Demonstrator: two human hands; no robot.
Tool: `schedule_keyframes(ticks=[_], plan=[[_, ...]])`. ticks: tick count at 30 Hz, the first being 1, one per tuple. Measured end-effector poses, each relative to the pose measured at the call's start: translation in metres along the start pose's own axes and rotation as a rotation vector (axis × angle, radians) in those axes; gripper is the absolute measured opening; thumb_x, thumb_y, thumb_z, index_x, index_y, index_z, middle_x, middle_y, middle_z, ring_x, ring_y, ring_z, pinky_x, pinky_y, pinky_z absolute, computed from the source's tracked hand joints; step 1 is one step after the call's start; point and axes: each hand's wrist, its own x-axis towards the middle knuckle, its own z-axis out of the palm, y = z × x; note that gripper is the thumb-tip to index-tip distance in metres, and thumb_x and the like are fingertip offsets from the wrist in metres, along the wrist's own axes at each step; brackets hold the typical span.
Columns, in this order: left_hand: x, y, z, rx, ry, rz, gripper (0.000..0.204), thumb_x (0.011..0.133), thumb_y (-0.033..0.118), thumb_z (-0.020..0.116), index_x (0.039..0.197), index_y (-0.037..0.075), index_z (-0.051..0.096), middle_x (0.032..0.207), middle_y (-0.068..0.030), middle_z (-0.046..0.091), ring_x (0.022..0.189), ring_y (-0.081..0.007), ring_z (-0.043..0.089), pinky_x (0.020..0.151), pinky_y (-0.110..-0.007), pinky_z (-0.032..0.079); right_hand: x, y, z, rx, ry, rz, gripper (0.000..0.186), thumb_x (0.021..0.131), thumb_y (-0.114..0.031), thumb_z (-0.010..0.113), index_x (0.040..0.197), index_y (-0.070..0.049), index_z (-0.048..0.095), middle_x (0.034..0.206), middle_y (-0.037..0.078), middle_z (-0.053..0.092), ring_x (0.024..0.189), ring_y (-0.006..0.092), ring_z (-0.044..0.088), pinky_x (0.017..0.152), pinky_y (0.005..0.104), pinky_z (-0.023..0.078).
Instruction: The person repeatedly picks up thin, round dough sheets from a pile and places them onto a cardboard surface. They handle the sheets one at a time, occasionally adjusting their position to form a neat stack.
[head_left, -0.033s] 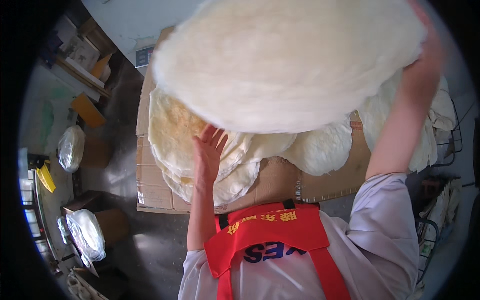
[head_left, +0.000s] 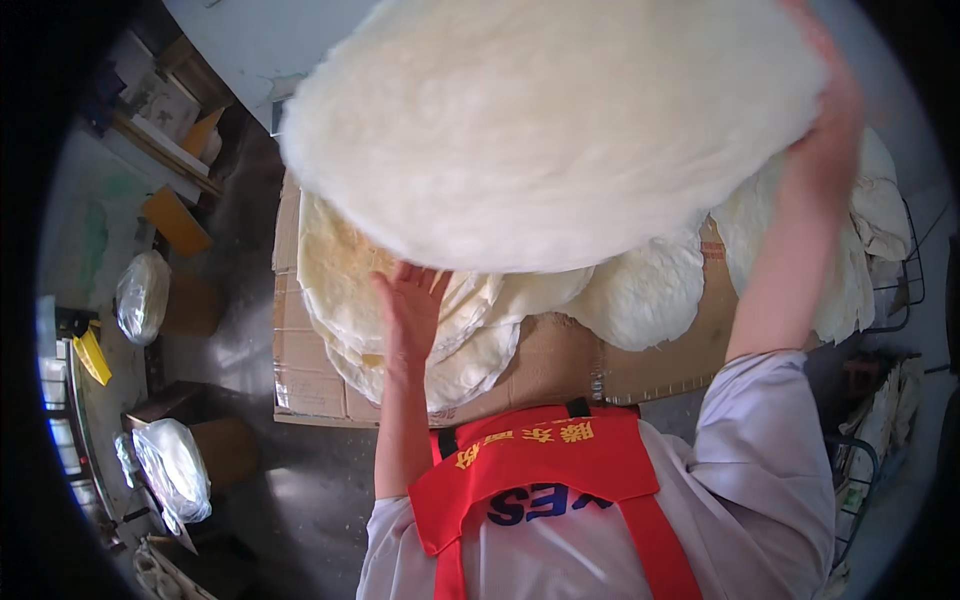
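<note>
A large pale round flatbread sheet is raised across the top of my view, its right edge in my right hand, which is blurred, fingers closed on the edge. My left hand is open, fingers spread, its fingertips at or just under the sheet's lower left edge; I cannot tell whether they touch it. Beneath lie several overlapping thin sheets in a pile, some browned in patches, another sheet in the middle and more at the right, on a cardboard-covered table.
Plastic-wrapped bundles sit at the left beside cardboard boxes and yellow boards. A pale wall or surface is beyond the table. A wire rack with cloths stands at the right.
The raised sheet and my right hand have moved to the left. My left hand has shifted slightly, closer under the sheet's edge.
</note>
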Motion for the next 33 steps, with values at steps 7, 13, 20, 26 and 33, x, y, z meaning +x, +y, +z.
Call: schedule_keyframes(ticks=[7,13,20,26,33], plan=[[-0.074,0.021,-0.054,-0.158,0.150,0.019,0.079,0.078,0.063,0.034,0.133,0.010,0.018,0.135,-0.0082,0.024,0.124,-0.0259,0.023,0.100,-0.044,0.021,-0.086,0.205,-0.142,-0.194,-0.439,0.989,0.031,0.079,-0.024,0.058,0.104,-0.007,0.055,0.084,0.003,0.060,0.075,0.0086,0.057,0.063,0.0217,0.045],[-0.075,0.012,-0.089,0.378,0.601,-0.113,0.043,0.077,0.008,0.057,0.116,0.002,0.041,0.103,-0.0092,0.051,0.091,-0.0199,0.052,0.078,-0.033,0.044,-0.132,0.225,-0.199,-0.427,-0.485,1.054,0.033,0.081,-0.023,0.055,0.107,-0.002,0.053,0.083,0.004,0.060,0.070,0.0104,0.058,0.065,0.0240,0.046],[-0.102,0.065,-0.113,0.669,0.611,-0.105,0.047,0.077,0.006,0.058,0.120,0.005,0.039,0.092,-0.0048,0.052,0.085,-0.0163,0.050,0.073,-0.027,0.043,-0.112,0.252,-0.284,-0.906,-0.412,0.757,0.041,0.073,-0.022,0.062,0.108,-0.004,0.052,0.090,0.007,0.059,0.079,0.0179,0.057,0.073,0.0306,0.045],[-0.088,0.086,-0.053,1.815,0.774,0.449,0.057,0.076,0.009,0.057,0.127,0.009,0.032,0.122,-0.0109,0.036,0.111,-0.0250,0.039,0.090,-0.040,0.034,-0.090,0.307,-0.257,-1.455,-0.389,-0.059,0.049,0.067,-0.023,0.064,0.111,-0.006,0.049,0.115,0.011,0.048,0.108,0.0268,0.043,0.088,0.0396,0.035],[-0.120,0.089,-0.053,1.672,0.776,0.409,0.044,0.077,0.002,0.049,0.120,0.008,0.044,0.119,-0.0074,0.042,0.107,-0.0230,0.044,0.084,-0.035,0.039,-0.054,0.321,-0.258,-1.458,-0.555,0.028,0.042,0.075,-0.020,0.057,0.112,-0.005,0.046,0.122,0.010,0.043,0.117,0.0271,0.035,0.094,0.0405,0.029]])
